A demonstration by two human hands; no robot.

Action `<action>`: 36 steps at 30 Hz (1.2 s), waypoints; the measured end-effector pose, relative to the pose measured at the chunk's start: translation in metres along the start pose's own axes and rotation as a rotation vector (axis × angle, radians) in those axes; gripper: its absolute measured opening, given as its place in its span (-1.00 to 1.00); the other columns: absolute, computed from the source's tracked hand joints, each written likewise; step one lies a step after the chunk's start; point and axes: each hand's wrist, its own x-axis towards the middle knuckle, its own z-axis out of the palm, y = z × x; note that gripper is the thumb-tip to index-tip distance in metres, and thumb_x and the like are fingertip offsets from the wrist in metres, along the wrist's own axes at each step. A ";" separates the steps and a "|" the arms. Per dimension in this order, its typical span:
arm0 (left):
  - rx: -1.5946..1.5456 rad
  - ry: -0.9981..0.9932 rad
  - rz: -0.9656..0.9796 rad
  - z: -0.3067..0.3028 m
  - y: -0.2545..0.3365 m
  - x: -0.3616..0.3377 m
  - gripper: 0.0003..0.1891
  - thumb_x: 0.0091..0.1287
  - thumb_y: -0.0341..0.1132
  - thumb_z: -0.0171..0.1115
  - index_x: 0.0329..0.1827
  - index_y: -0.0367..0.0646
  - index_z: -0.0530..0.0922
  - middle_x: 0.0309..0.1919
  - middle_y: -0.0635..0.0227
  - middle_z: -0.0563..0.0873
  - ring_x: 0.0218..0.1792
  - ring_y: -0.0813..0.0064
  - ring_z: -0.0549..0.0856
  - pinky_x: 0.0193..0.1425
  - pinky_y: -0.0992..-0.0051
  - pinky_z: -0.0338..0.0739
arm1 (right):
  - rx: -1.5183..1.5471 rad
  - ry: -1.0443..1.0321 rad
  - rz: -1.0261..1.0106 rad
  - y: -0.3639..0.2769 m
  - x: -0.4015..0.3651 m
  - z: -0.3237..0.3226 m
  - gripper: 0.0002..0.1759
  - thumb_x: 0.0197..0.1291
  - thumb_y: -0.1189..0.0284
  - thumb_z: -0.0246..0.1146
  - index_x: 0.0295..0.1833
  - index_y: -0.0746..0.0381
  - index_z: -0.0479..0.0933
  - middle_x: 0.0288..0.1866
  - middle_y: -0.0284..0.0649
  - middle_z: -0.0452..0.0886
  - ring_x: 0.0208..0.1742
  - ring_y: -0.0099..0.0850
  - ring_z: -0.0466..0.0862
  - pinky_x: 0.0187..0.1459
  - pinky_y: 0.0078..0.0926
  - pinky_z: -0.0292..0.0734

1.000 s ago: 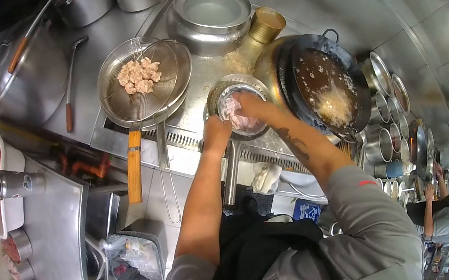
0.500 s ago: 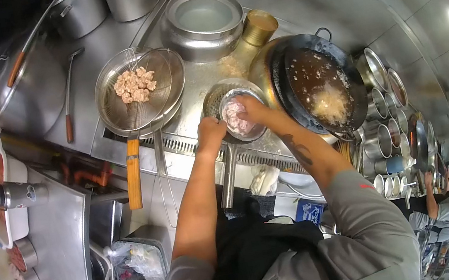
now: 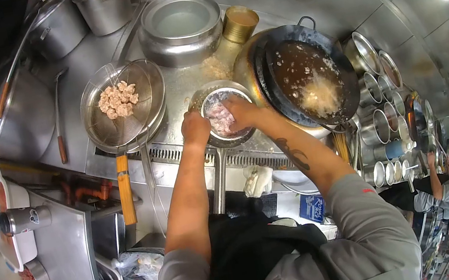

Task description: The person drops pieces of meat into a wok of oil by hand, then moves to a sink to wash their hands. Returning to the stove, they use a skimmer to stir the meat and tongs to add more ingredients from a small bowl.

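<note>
Reaching forward over the steel bench, the person's left hand is clenched on the near-left rim of a metal bowl. Pale raw meat lies inside, between both hands. The right hand bends down onto it with its fingertips buried, so whether its grip is closed cannot be told. A wok sits just to the right.

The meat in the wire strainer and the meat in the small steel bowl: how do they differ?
The strainer meat is tan and lies in separate lumps; the bowl meat is pale pink, one wet mass. The strainer meat sits untouched in the wire strainer; the right hand rests on the bowl meat and the left hand grips the small steel bowl by its rim. Both lie in round metal vessels.
</note>
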 end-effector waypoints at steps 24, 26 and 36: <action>-0.982 0.033 -0.180 0.005 0.040 0.004 -0.50 0.26 -0.11 0.14 0.08 -0.39 0.48 0.02 -0.05 0.58 0.04 0.10 0.58 0.12 0.27 0.45 | 1.332 0.446 0.106 -0.014 -0.003 -0.010 -0.40 0.06 0.51 0.32 0.25 0.29 0.31 -0.06 -0.32 0.58 -0.10 -0.55 0.57 -0.05 -0.57 0.49; -1.536 -0.186 -0.500 0.007 0.054 -0.004 -0.48 0.37 0.04 -0.01 0.15 -0.23 0.46 0.01 0.10 0.58 0.00 0.24 0.59 0.12 0.28 0.47 | 1.343 0.520 0.091 -0.018 -0.005 -0.003 -0.39 0.07 0.50 0.32 0.26 0.30 0.30 -0.03 -0.31 0.56 -0.08 -0.54 0.57 -0.01 -0.56 0.48; -1.946 -0.370 -0.719 0.034 0.079 -0.027 -0.67 0.37 -0.04 0.06 -0.06 -0.10 0.55 -0.12 0.33 0.66 -0.09 0.37 0.64 0.00 0.36 0.54 | 0.635 0.772 0.209 -0.026 -0.019 0.036 -0.40 -0.09 0.48 0.30 0.15 0.32 0.37 0.00 0.02 0.55 0.02 -0.17 0.57 0.08 -0.33 0.44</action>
